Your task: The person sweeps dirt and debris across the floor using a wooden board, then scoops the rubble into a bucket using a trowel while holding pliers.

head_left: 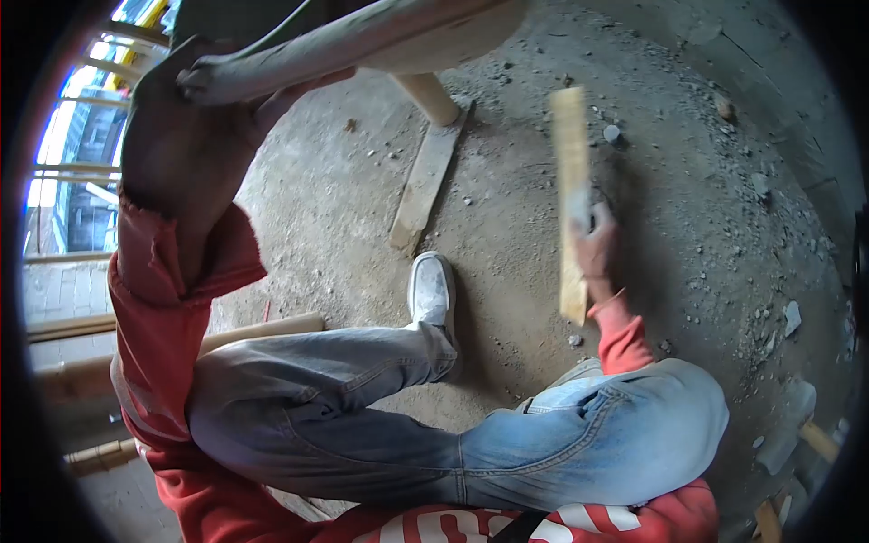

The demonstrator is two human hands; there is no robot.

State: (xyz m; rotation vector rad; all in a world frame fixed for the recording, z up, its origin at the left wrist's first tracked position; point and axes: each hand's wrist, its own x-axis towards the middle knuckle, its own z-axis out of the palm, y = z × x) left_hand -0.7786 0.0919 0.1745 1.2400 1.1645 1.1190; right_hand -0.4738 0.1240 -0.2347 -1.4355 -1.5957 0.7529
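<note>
My left hand [195,136], at the upper left, is raised close to the camera. It grips a pale, dusty vessel-like object [407,36] with a thick rim and a rounded underside; its upper part is cut off by the frame. Low on the right, my right hand [596,242] is wrapped around the light grip of a long, narrow wooden float [569,163]. The float is slightly blurred and stands out against the floor, though I cannot tell whether it touches it.
A round wooden post [427,98] meets a flat plank [433,181] on the dusty concrete floor [335,199]. My shoe [431,288] is beside the plank's near end. Rubble lies along the wall at right. Wooden poles [262,330] lie at left.
</note>
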